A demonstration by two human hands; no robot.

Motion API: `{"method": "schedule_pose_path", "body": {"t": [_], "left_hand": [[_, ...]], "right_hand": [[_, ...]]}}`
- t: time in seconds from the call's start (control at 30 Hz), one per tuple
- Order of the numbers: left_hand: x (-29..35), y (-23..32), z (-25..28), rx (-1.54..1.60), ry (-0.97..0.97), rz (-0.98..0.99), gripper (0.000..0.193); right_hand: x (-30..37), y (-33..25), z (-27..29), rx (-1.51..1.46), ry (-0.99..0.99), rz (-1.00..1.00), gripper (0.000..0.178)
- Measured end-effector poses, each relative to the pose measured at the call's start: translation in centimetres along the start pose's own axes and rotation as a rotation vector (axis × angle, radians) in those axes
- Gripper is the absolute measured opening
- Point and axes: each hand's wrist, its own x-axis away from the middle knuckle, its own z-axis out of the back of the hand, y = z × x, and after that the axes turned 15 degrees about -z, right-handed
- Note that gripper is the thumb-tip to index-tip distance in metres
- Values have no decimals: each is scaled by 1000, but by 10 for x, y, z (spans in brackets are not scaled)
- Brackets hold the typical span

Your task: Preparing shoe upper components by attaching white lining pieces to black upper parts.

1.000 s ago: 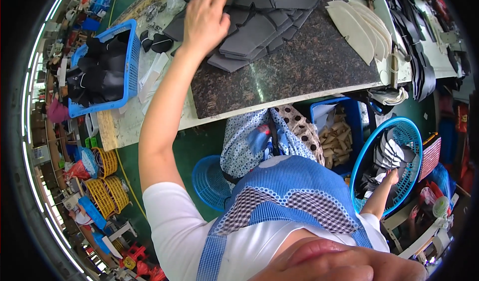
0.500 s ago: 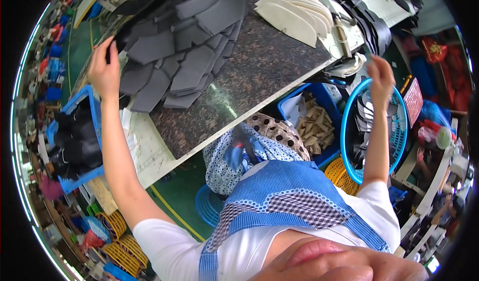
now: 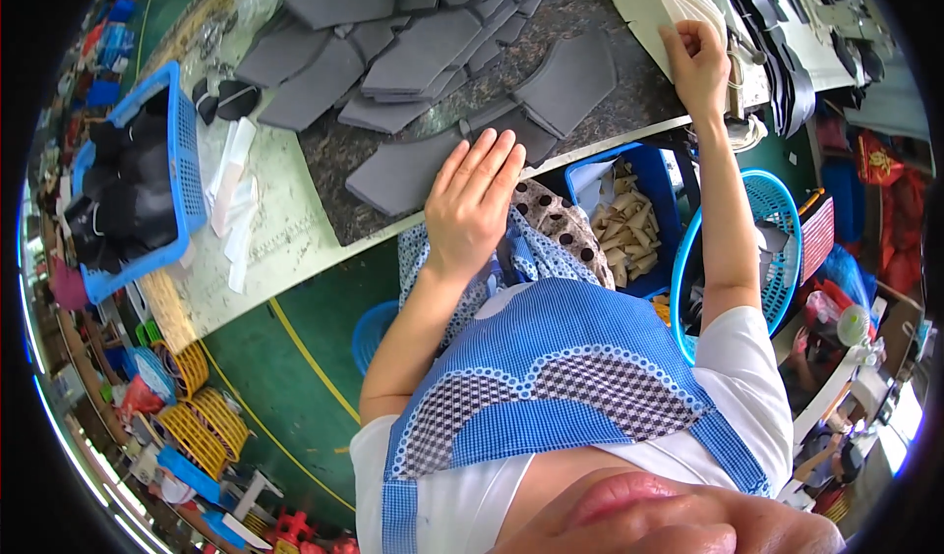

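Note:
A wide dark grey foam-like cut piece [image 3: 408,173] with a narrow notched middle lies flat near the table's front edge. My left hand [image 3: 470,205] is at its near edge, fingers stretched out and side by side, holding nothing. At the right, my right hand [image 3: 700,67] has its thumb and curled fingers at the edge of the stacked cream curved pieces [image 3: 644,3], pinching the top one. Behind the lone piece, more dark grey cut pieces [image 3: 433,48] are heaped in overlapping layers.
The speckled dark board [image 3: 324,175] lies on a pale table [image 3: 285,225]. A blue basket of black pieces [image 3: 187,175] stands left. Below the right edge are a blue bin of beige pieces [image 3: 674,230] and a round light-blue basket [image 3: 795,249]. Black strips [image 3: 777,53] lie far right.
My left hand came from the far left of the heap to the front edge. My right hand moved from above the round basket onto the cream stack. One grey piece now lies apart in front.

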Motion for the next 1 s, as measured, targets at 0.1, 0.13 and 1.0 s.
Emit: {"method": "schedule_pose_path", "body": {"t": [0.1, 0.13, 1.0], "left_hand": [[0, -12, 9, 42, 19, -41, 32], [2, -15, 11, 67, -6, -66, 32], [-7, 17, 43, 906, 213, 373, 12]], "right_hand": [[-1, 1, 3, 59, 7, 45, 25], [-2, 3, 6, 118, 27, 96, 24], [35, -37, 36, -133, -26, 52, 32]]}}
